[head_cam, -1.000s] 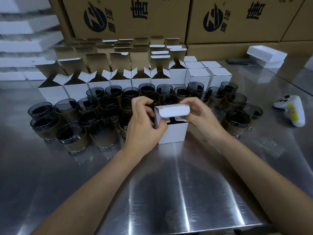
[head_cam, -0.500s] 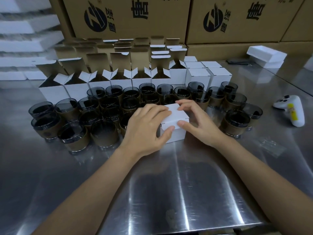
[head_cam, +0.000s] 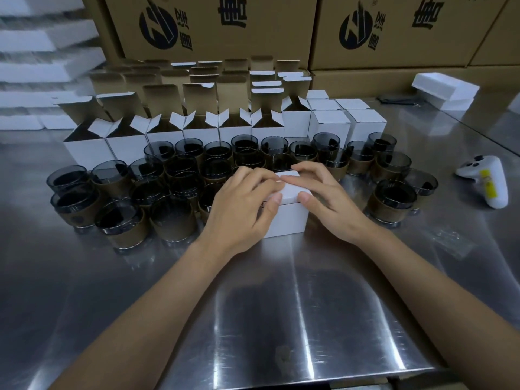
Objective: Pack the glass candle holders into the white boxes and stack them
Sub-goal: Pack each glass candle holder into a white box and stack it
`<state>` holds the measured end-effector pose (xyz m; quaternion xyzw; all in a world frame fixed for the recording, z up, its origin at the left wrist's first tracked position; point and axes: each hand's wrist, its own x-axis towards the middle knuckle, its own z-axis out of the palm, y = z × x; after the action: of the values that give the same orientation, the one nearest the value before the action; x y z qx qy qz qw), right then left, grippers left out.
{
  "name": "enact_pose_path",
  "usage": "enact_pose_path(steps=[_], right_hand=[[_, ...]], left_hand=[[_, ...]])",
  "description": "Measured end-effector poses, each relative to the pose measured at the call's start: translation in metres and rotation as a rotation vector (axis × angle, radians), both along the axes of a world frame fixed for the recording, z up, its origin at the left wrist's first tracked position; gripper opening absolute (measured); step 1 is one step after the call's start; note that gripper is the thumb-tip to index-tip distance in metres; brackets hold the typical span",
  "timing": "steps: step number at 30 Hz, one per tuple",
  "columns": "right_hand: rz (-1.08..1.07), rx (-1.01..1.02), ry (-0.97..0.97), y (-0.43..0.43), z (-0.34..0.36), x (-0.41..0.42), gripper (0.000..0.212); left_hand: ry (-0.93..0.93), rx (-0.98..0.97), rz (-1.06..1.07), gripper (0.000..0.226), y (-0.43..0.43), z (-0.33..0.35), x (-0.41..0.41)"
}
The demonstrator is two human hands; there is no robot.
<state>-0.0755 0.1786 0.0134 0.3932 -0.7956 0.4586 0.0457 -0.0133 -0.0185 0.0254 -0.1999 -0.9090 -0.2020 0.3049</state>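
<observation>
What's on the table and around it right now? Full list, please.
front box: one, white, table centre, lid down
candle holders: over twenty, smoky glass with brown sleeves, clustered behind and beside it
open boxes: many, white, rows behind the holders
shut boxes: several, white, right end of those rows
cartons: at least two, brown, along the back
controller: one, white, table right
blocks: two, white, stacked far right
table: one, steel
left hand: presses the lid
right hand: presses the lid
</observation>
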Motion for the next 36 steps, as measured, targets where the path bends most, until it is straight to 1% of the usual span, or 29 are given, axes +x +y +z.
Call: enact_pose_path(steps=[2,6,8,10,12,16,18,20,22,24,26,28,30,33,35,36], right_hand=[[0.024,-0.023,-0.052,-0.001,-0.001,-0.001,0.034],[0.056,-0.214,-0.415,-0.015,-0.007,0.001,0.038],[0.035,-0.266,-0.483,-0.021,-0.008,-0.001,0.04],[0.035,-0.291,-0.52,-0.023,-0.007,-0.003,0.037],[0.054,-0.278,-0.538,-0.023,-0.007,-0.004,0.032],[0.098,-0.157,-0.477,-0.012,-0.002,-0.005,0.028],[0.13,-0.043,-0.407,-0.003,0.004,-0.005,0.033],[0.111,0.022,-0.335,0.002,0.009,-0.003,0.037],[0.06,0.006,-0.259,0.003,0.013,-0.001,0.036],[0.024,-0.016,-0.212,0.008,0.02,0.0,0.036],[0.004,-0.063,-0.221,0.018,0.032,-0.002,0.035],[-0.051,-0.179,-0.23,0.028,0.043,-0.007,0.034],[-0.158,-0.26,-0.178,0.033,0.051,-0.014,0.033],[-0.305,-0.192,-0.061,0.033,0.059,-0.026,0.036],[-0.374,-0.137,-0.02,0.032,0.066,-0.037,0.045],[-0.405,-0.112,-0.01,0.031,0.07,-0.044,0.055]], left_hand=[[-0.01,0.016,0.005,0.034,0.002,0.0,0.001],[-0.076,0.01,0.026,0.037,0.01,0.0,0.002],[-0.101,0.005,0.04,0.04,0.013,0.0,0.003],[-0.109,0.018,0.047,0.041,0.015,0.0,0.003],[-0.123,0.081,0.041,0.04,0.018,-0.001,0.003],[-0.131,0.227,0.028,0.049,0.024,-0.006,0.002],[-0.111,0.278,0.004,0.048,0.025,-0.009,0.003],[-0.093,0.304,-0.021,0.045,0.024,-0.013,0.004],[-0.066,0.334,-0.043,0.041,0.024,-0.018,0.003],[-0.04,0.438,-0.07,0.039,0.025,-0.022,0.002],[0.008,0.566,-0.102,0.041,0.028,-0.027,0.001],[0.062,0.626,-0.135,0.042,0.032,-0.03,-0.003],[0.036,0.593,-0.175,0.041,0.034,-0.032,-0.009],[-0.076,0.497,-0.194,0.037,0.037,-0.032,-0.018],[-0.078,0.457,-0.183,0.034,0.038,-0.033,-0.021],[-0.092,0.438,-0.18,0.033,0.038,-0.033,-0.022]])
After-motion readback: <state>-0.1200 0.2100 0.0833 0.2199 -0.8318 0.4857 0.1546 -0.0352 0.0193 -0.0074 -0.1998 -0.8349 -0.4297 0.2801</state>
